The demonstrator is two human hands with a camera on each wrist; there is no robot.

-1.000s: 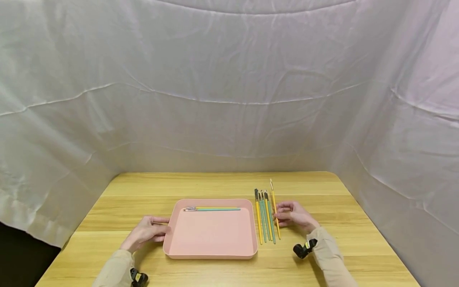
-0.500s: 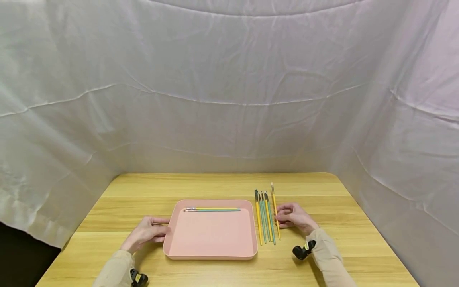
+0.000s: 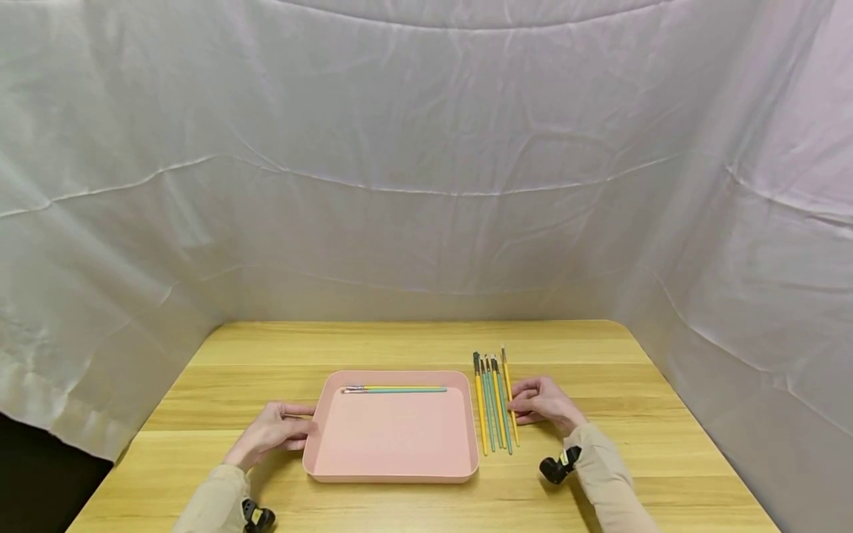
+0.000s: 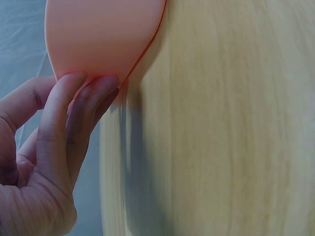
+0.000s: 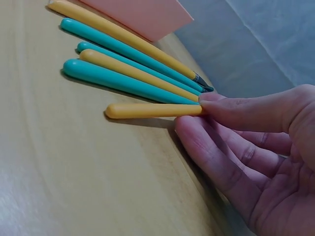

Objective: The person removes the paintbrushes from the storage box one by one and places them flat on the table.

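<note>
A pink tray (image 3: pixel 393 444) lies in the middle of the wooden table (image 3: pixel 400 342), with two brushes (image 3: pixel 393 388) along its far wall. Several yellow and teal paint brushes (image 3: pixel 492 403) lie in a row just right of the tray. My right hand (image 3: pixel 541 403) rests on the table beside them, its straight fingers (image 5: pixel 231 110) touching the rightmost yellow brush (image 5: pixel 147 110) next to a teal brush (image 5: pixel 123 81). My left hand (image 3: pixel 273 429) lies at the tray's left side, fingertips (image 4: pixel 86 91) against the tray's outer wall (image 4: pixel 98 34). Neither hand holds anything.
White cloth (image 3: pixel 426 163) hangs behind and on both sides of the table. A small black camera sits on each wrist (image 3: pixel 556 466). A corner of the tray (image 5: pixel 142 14) shows beyond the brush handles.
The rightmost yellow brush has slid a little toward me and closer to the row under my right fingers. The left hand and the tray have stayed put.
</note>
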